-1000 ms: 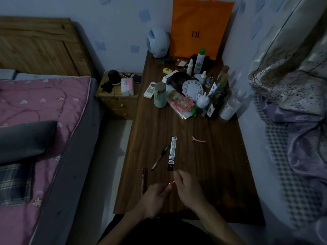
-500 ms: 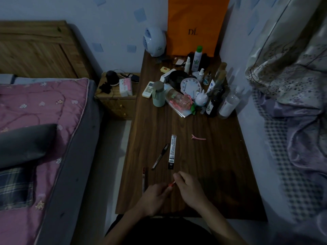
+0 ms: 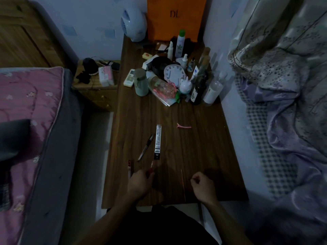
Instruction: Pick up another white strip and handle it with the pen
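My left hand (image 3: 139,183) grips a short reddish pen barrel (image 3: 152,166) that points away from me, toward a narrow black-and-white package (image 3: 157,142) lying flat on the dark wooden table (image 3: 203,147). My right hand (image 3: 203,186) hovers low over the table's near right part with its fingers curled, and nothing shows in it. A thin red refill rod (image 3: 183,184) lies on the table just left of that hand, apart from it. A black pen (image 3: 146,147) lies left of the package. A small red-and-white stick (image 3: 130,166) lies beside my left hand.
A pink hair clip (image 3: 184,126) lies mid-table. Bottles, a clock (image 3: 174,74), a green cup (image 3: 140,82) and a white fan (image 3: 133,20) crowd the far end before an orange bag (image 3: 177,16). A bed (image 3: 28,110) stands left, a nightstand (image 3: 96,85) beyond, bedding (image 3: 286,103) right.
My hands were together over the near edge, both on the red pen. They have moved apart: the left keeps the barrel, and the thin rod now lies on the table by my right hand.
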### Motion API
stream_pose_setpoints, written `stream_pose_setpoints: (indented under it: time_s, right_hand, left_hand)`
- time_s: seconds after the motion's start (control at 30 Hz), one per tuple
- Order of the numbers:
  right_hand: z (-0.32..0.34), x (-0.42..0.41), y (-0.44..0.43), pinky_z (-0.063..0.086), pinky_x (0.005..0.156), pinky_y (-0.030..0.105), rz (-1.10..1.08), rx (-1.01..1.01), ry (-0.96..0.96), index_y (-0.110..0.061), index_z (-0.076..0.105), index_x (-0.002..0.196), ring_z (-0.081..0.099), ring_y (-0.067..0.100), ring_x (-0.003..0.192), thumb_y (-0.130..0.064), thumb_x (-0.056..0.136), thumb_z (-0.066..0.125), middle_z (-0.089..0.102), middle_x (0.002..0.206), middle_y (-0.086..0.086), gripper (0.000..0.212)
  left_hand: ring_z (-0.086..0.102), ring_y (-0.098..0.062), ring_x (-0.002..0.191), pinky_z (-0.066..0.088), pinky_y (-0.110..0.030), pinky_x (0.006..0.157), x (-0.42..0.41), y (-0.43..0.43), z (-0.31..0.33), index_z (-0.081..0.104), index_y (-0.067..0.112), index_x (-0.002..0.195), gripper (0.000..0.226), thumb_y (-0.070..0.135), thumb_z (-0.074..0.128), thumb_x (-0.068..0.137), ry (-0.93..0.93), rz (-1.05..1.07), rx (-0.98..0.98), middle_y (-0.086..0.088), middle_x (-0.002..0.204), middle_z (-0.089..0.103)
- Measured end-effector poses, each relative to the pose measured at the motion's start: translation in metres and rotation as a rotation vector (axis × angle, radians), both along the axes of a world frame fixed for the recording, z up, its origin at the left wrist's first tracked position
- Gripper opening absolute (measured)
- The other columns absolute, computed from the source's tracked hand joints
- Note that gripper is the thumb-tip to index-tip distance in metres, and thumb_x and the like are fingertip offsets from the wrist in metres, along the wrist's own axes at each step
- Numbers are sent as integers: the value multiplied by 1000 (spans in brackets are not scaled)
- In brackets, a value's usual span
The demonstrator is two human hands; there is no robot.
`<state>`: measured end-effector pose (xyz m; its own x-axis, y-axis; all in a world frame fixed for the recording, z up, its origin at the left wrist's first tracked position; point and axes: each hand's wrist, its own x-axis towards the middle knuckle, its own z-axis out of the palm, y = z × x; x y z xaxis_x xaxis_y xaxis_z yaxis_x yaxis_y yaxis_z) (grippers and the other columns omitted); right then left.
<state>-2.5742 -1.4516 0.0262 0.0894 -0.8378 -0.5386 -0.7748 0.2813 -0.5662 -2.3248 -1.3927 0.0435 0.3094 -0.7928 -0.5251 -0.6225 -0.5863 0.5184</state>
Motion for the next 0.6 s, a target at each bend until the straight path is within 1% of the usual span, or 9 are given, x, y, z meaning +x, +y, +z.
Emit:
stream_pose_setpoints:
  time_s: [0.07,0.13,0.23,0.33,0.47,0.6]
  right_hand:
    - [-11,-5,5,49,68,26,-11,-2,55,-20,63,94,64,14,80,-17,92,63,70,93,2,4]
    - [-19,-7,8,46,69,25,-7,-25,74,-16,65,97,66,18,86,-14,91,64,71,96,4,6]
    - [-23,-4,8,50,72,28,25,-73,102,-13,66,100,66,20,90,-14,90,65,71,96,5,10]
    - [-26,1,3,54,76,30,59,-96,122,-13,66,102,66,20,90,-16,89,66,71,98,4,13]
    - [-30,6,-4,54,78,31,78,-114,149,-14,66,105,65,18,92,-17,89,66,69,102,3,16]
    - [-32,6,-7,53,79,30,121,-113,179,-16,66,105,64,17,95,-18,88,67,69,105,2,17]
  left_hand:
    - [70,-21,85,56,-33,72,-1,-3,-5,68,19,103,30,42,55,91,-60,-9,18,-5,92,74]
    - [70,-22,88,55,-33,70,-1,-4,-10,66,20,105,32,45,57,88,-101,-23,24,-4,94,74]
    - [70,-23,90,50,-30,66,-3,-2,-17,62,24,110,37,49,61,83,-136,-30,62,-2,98,73]
    - [70,-23,92,52,-33,71,-4,1,-23,59,27,117,42,49,61,82,-138,-28,88,-1,101,73]
    - [69,-24,97,56,-36,79,-5,5,-28,52,32,128,48,50,59,83,-110,-39,84,-1,107,73]
    - [70,-22,96,55,-34,76,-4,5,-30,47,35,132,50,50,57,85,-132,-65,80,1,108,73]
